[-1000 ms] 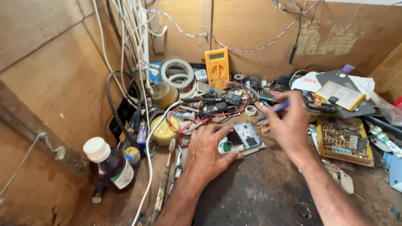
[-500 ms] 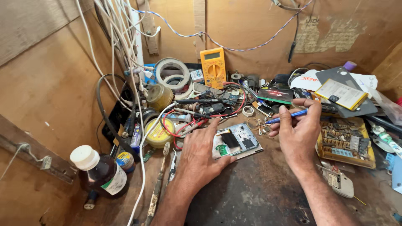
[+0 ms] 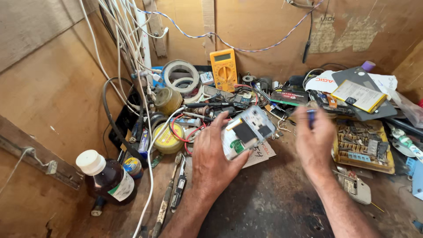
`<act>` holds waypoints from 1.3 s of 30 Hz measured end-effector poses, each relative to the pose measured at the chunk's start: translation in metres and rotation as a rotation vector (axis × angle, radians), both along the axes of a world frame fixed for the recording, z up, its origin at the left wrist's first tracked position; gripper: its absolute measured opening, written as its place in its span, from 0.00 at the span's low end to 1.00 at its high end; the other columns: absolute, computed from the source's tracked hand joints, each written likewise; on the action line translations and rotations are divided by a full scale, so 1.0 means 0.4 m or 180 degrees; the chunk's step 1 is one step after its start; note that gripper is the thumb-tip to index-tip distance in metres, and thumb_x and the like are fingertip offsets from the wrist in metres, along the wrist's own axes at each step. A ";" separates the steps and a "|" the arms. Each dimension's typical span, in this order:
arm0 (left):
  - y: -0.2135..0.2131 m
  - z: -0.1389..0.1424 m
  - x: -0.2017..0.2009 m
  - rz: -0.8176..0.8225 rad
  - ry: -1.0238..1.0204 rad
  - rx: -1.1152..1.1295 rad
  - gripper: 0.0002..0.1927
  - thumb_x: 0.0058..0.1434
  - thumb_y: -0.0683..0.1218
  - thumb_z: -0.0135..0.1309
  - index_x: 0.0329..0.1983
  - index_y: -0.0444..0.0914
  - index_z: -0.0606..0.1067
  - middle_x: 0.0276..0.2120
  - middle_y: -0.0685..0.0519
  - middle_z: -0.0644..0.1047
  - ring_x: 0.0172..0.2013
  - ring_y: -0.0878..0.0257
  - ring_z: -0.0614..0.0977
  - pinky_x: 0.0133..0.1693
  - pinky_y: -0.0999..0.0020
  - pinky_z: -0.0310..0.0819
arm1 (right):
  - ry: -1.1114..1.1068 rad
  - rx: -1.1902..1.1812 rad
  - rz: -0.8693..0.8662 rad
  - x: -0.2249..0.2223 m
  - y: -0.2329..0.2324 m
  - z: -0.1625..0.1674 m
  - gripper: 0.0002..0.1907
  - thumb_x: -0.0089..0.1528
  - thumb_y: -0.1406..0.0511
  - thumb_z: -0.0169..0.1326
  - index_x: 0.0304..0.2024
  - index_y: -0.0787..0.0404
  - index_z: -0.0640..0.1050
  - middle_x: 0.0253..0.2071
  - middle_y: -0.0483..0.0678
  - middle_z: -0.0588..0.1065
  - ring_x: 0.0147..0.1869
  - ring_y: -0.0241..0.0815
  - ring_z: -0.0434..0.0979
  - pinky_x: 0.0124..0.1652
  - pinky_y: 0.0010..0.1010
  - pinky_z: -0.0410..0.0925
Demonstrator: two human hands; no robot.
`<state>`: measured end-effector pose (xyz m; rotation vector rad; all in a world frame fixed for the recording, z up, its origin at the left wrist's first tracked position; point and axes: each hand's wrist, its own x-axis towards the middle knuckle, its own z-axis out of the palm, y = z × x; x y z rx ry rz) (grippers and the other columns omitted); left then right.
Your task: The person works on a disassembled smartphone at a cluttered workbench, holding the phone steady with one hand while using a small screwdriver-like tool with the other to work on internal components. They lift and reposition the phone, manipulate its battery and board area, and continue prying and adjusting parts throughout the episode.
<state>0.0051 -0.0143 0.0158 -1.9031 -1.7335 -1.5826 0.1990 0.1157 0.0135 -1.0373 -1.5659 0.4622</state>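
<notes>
bare dark benchtop near, clutter behind, bottle left

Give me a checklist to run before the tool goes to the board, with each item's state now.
1. Board held: ok, the left hand grips it by its lower edge, lifted and tilted off the bench.
2. Tool in hand: ok, the right hand holds a small blue-handled tool, blurred.
3. Tool tip visible: cannot tell, fingers and blur hide it.
4. Tool clear of board: ok, a gap lies between them.
5. Board face in view: ok, the dark and green parts face up.
6. Room beneath: not ok, paper and wires crowd the spot.
</notes>
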 end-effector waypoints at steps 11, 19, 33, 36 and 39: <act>0.020 -0.001 0.029 0.0326 -0.0114 0.0140 0.51 0.46 0.50 0.73 0.70 0.36 0.60 0.53 0.43 0.74 0.53 0.46 0.75 0.56 0.50 0.67 | 0.1179 -0.2468 0.2086 -0.038 -0.042 0.025 0.18 0.64 0.56 0.58 0.31 0.66 0.78 0.16 0.36 0.63 0.13 0.23 0.49 0.13 0.21 0.46; 0.026 0.007 0.023 0.0009 -0.0301 -0.0091 0.52 0.44 0.56 0.73 0.68 0.32 0.63 0.54 0.40 0.74 0.54 0.46 0.76 0.54 0.52 0.70 | 0.1437 -0.2352 0.1980 -0.031 -0.014 -0.003 0.13 0.64 0.61 0.58 0.30 0.61 0.73 0.16 0.35 0.63 0.13 0.24 0.51 0.13 0.22 0.46; 0.157 -0.046 -0.041 -0.1998 -0.3636 -0.1647 0.18 0.58 0.39 0.61 0.53 0.30 0.78 0.38 0.47 0.85 0.34 0.65 0.86 0.37 0.68 0.83 | 0.1253 -0.2403 0.2317 -0.017 0.005 0.002 0.11 0.65 0.60 0.56 0.32 0.60 0.75 0.15 0.33 0.58 0.13 0.24 0.49 0.13 0.21 0.47; 0.160 -0.059 -0.029 -0.2078 -0.3858 -0.1484 0.18 0.58 0.38 0.60 0.53 0.30 0.77 0.37 0.46 0.85 0.33 0.63 0.86 0.35 0.66 0.83 | 0.1254 -0.2412 0.2199 -0.016 0.006 -0.001 0.11 0.65 0.60 0.56 0.33 0.61 0.75 0.15 0.33 0.59 0.14 0.24 0.49 0.13 0.21 0.46; 0.160 -0.074 -0.021 -0.2114 -0.4040 -0.1265 0.18 0.59 0.37 0.60 0.53 0.28 0.77 0.37 0.45 0.84 0.32 0.63 0.86 0.35 0.66 0.83 | 0.1278 -0.2428 0.2139 -0.020 0.001 -0.001 0.13 0.65 0.59 0.58 0.33 0.60 0.73 0.16 0.32 0.58 0.14 0.24 0.50 0.13 0.21 0.47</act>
